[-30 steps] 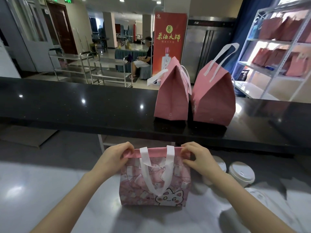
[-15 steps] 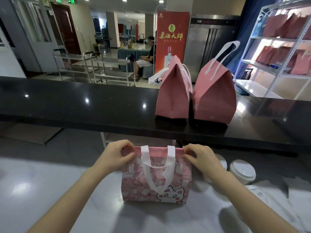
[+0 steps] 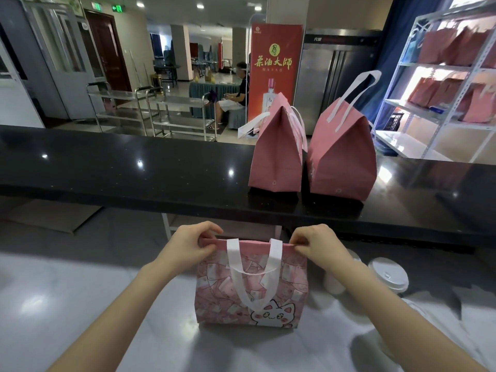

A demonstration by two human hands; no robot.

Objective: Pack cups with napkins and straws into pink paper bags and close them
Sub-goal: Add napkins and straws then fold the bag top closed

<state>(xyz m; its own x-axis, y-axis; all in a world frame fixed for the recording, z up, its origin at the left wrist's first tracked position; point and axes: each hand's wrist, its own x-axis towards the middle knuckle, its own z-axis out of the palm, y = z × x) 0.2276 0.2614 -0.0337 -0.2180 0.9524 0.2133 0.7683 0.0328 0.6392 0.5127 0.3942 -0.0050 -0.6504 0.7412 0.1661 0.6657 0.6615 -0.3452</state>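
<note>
A pink bag printed with a cat and fitted with white handles stands upright on the pale counter in front of me. My left hand pinches the left end of its top edge. My right hand pinches the right end. The top edge is pressed flat, so the contents are hidden. Two white-lidded cups stand just right of the bag: one cup in the open, the other cup mostly behind my right wrist.
Two closed pink bags, one bag and a larger bag, stand on the raised black ledge beyond. A white shelf unit with more pink bags is at the far right. Metal trolleys and a seated person are behind the ledge.
Both hands have stayed on the bag's top corners, pressing the edge a little flatter. My view has shifted slightly, so the bag sits a bit lower in it.
</note>
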